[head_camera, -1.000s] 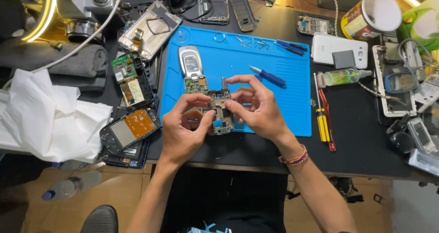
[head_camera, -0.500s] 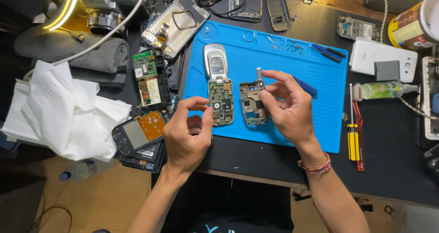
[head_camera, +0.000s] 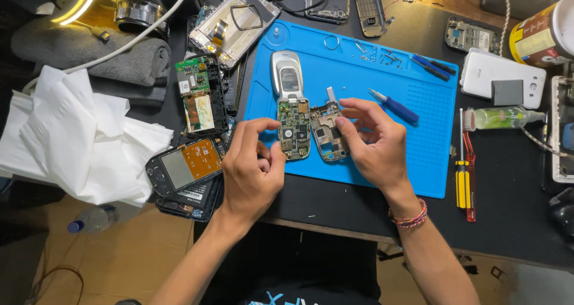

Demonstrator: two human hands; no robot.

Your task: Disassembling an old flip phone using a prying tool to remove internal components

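Observation:
A silver flip phone [head_camera: 287, 81] lies opened up on a blue repair mat [head_camera: 418, 161], its lower half showing a bare green circuit board [head_camera: 294, 128]. My left hand [head_camera: 254, 170] pinches the left edge of that board with thumb and forefinger. Beside it, my right hand [head_camera: 373, 140] holds a grey inner frame of the phone [head_camera: 329, 131] down against the mat, fingers on its right side. The two parts lie side by side, slightly apart.
A blue screwdriver [head_camera: 391, 106] and small screws [head_camera: 373, 55] lie on the mat. Left of it are other circuit boards [head_camera: 196, 95], a dismantled phone [head_camera: 185, 164] and white cloth [head_camera: 72, 137]. At the right lie red-and-yellow screwdrivers [head_camera: 463, 179], a white phone [head_camera: 502, 72] and a small bottle [head_camera: 505, 118].
Both hands held the phone assembly together above the mat's front edge. Now the board and the frame are apart and lying on the mat, one hand on each.

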